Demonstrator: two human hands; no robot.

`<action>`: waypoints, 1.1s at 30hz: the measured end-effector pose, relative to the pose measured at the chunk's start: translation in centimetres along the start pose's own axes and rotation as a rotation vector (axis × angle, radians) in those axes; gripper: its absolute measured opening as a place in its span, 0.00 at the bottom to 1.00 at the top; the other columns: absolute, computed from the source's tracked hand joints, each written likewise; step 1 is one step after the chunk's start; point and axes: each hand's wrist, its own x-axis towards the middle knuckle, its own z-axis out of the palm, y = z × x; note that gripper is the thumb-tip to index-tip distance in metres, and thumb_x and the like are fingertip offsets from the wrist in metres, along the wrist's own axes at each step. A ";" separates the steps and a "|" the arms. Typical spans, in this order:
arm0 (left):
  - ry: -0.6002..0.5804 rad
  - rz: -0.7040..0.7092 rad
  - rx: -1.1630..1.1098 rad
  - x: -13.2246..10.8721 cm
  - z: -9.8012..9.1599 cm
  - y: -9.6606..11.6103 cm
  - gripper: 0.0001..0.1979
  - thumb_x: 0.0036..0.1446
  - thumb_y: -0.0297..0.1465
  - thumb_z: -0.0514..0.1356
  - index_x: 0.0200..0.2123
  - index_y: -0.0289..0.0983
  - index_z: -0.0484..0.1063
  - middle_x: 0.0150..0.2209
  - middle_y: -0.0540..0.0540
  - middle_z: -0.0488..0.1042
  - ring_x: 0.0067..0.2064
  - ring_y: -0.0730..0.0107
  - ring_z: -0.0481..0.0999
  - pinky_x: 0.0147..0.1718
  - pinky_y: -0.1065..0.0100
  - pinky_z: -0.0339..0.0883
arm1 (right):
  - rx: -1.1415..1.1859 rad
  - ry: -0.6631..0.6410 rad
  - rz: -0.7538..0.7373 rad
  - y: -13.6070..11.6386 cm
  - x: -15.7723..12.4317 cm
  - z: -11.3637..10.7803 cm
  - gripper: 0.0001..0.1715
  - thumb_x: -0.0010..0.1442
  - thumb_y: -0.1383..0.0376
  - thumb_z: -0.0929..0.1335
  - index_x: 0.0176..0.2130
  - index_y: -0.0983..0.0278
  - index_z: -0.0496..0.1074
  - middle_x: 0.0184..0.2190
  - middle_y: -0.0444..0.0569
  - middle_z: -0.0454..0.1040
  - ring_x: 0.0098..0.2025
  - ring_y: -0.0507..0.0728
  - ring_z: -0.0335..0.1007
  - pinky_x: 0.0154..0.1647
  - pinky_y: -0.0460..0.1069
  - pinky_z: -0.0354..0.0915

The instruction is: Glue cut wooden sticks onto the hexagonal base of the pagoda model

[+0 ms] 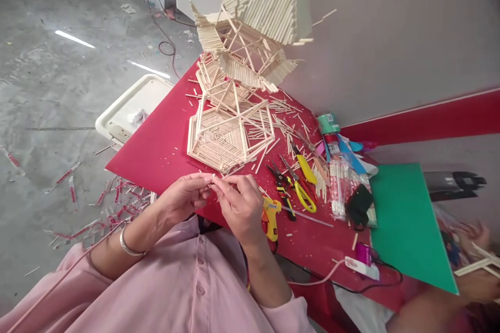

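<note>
My left hand [187, 195] and my right hand [242, 203] meet at the table's near edge. Both are closed in a pinch, fingertips together on a short thin wooden stick [213, 179], mostly hidden by the fingers. Just beyond them stands a hexagonal stick frame [219, 138] with a concentric pattern of sticks in its base. Behind it rises a taller stick model [253, 5] with slatted roof panels. A yellow glue gun [272, 217] lies beside my right hand.
On the red table [156, 153] lie black-handled pliers [284, 187], yellow-handled scissors [303, 195], a yellow cutter [305, 167] and loose sticks. Packed sticks [339, 187] and a green board [406, 218] are to the right. Another person's hand [478, 237] shows far right. Wrappers [121, 200] litter the floor.
</note>
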 end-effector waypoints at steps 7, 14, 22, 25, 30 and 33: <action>0.015 0.067 0.044 0.2 -1.1 1.1 0.07 0.49 0.33 0.67 0.26 0.33 0.77 0.21 0.50 0.66 0.23 0.77 0.63 0.18 0.76 0.52 | -0.162 0.049 -0.109 -0.8 0.1 2.5 0.17 0.64 0.67 0.69 0.52 0.55 0.75 0.36 0.49 0.75 0.36 0.54 0.70 0.40 0.49 0.66; 0.076 0.109 -0.050 0.5 -1.7 0.9 0.09 0.48 0.31 0.64 0.34 0.32 0.78 0.25 0.49 0.70 0.22 0.79 0.62 0.18 0.76 0.51 | -0.256 0.206 -0.069 -1.6 1.6 4.4 0.12 0.63 0.69 0.70 0.47 0.60 0.75 0.33 0.50 0.75 0.34 0.54 0.71 0.38 0.49 0.67; 0.077 0.057 -0.144 1.1 -2.0 1.0 0.20 0.45 0.30 0.64 0.45 0.34 0.72 0.20 0.53 0.67 0.18 0.81 0.56 0.16 0.77 0.43 | -0.266 0.169 -0.022 -1.6 2.4 5.6 0.12 0.64 0.70 0.68 0.47 0.60 0.76 0.34 0.49 0.75 0.36 0.53 0.72 0.39 0.47 0.67; 0.038 0.038 -0.174 1.4 -2.0 1.2 0.15 0.47 0.31 0.64 0.40 0.35 0.72 0.18 0.53 0.66 0.17 0.81 0.55 0.15 0.77 0.42 | -0.285 0.162 -0.023 -1.7 2.6 5.5 0.11 0.64 0.71 0.68 0.46 0.61 0.77 0.33 0.49 0.75 0.35 0.53 0.71 0.38 0.47 0.66; -0.035 0.011 -0.223 1.7 -2.3 1.2 0.09 0.50 0.31 0.63 0.36 0.35 0.71 0.17 0.53 0.65 0.16 0.80 0.54 0.15 0.77 0.41 | -0.285 0.153 -0.020 -1.8 3.0 5.3 0.11 0.64 0.71 0.68 0.45 0.61 0.77 0.33 0.48 0.75 0.35 0.52 0.71 0.39 0.47 0.66; -0.066 0.004 -0.236 1.7 -2.5 1.2 0.06 0.52 0.31 0.62 0.34 0.35 0.70 0.17 0.52 0.65 0.16 0.80 0.53 0.14 0.77 0.42 | -0.290 0.158 -0.024 -1.9 3.2 5.2 0.10 0.63 0.71 0.68 0.45 0.62 0.77 0.32 0.47 0.75 0.35 0.52 0.71 0.38 0.47 0.65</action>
